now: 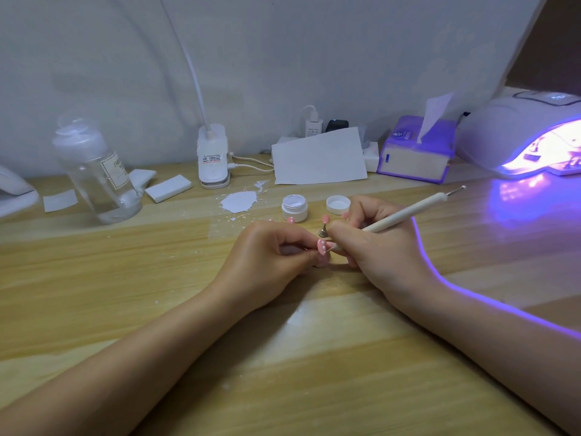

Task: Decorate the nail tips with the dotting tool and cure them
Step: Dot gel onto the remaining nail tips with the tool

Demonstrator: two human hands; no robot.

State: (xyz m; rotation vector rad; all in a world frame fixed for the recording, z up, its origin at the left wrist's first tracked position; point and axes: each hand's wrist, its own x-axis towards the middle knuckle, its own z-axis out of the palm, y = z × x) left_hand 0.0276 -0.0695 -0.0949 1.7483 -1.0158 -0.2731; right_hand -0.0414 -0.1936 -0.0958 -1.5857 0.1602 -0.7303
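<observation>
- head view, centre of the frame: the left hand (276, 253) pinches a pink nail tip (416, 247) on its stand between thumb and fingertips, holding it just above the surface (157, 309); the tip already carries a few white dots.
- the right hand (377, 247) grips the dotting tool (405, 214) like a pen. its long axis runs from lower left to upper right, the spare metal end pointing at the upper right of the frame; the working end meets the tip from the right, at or just touching its face, though contact is too small to confirm.
- the relation that matters: the tip lies directly left of the tool's lower end, between the two hands, so the next dot looks to need only a small shift of the right hand.
- just above the hands stand two more pink tips, one dotted (291, 219) and one on a metal stand (325, 219), which appears undotted.
- behind them, an open pot (294, 208) of white gel and its lid (338, 204).
- upper right: the lamp (518, 133) glows violet, nearer the right hand; curing is not yet done for the held tip.
- upper left: a clear bottle (97, 171).
</observation>
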